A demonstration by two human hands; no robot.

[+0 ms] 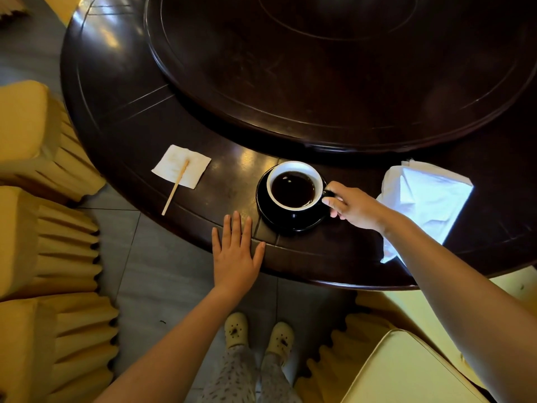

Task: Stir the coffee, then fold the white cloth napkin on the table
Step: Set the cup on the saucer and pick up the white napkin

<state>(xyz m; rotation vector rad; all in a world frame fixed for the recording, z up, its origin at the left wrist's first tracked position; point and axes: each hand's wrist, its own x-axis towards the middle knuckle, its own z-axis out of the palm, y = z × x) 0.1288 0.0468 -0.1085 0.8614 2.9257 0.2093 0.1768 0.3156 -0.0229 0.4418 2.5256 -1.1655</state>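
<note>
A dark, glossy round wooden table (122,117) carrying a raised turntable (334,68) is lit by soft reflected highlights, and is ringed by yellow pleated chair covers (43,242) over grey floor tiles (162,271).

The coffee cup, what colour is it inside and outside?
The coffee cup is white inside and black outside, matching its black saucer; the head view shows it.

This is looking like a restaurant or banquet dining room. A large round dark wooden table (122,117) is carrying a raised turntable (334,68) at its centre. Chairs in pleated yellow covers (58,257) are crowding around the table's edge, and grey floor tiles (162,274) are showing below its rim.
</note>
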